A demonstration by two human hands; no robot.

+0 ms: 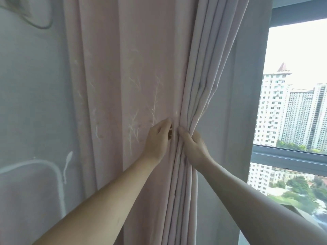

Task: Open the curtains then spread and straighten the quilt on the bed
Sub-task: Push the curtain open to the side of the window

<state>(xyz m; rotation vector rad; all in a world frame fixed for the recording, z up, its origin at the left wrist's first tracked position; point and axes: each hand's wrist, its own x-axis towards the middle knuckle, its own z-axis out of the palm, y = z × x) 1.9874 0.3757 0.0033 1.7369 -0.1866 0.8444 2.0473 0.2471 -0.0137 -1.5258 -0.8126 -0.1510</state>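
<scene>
A pink curtain (123,76) with pale embroidered branches hangs in front of me, its right part gathered into tight folds (200,85). My left hand (157,138) pinches a fold at the edge of the flat panel. My right hand (192,145) grips the bunched folds just to the right of it, fingers curled round the cloth. Both hands are almost touching. The bed and the quilt are out of view.
A grey-white sheer curtain (31,103) with stitched outlines hangs on the left. On the right, the grey window frame (290,156) and uncovered glass show tall apartment blocks (283,112) and trees far below.
</scene>
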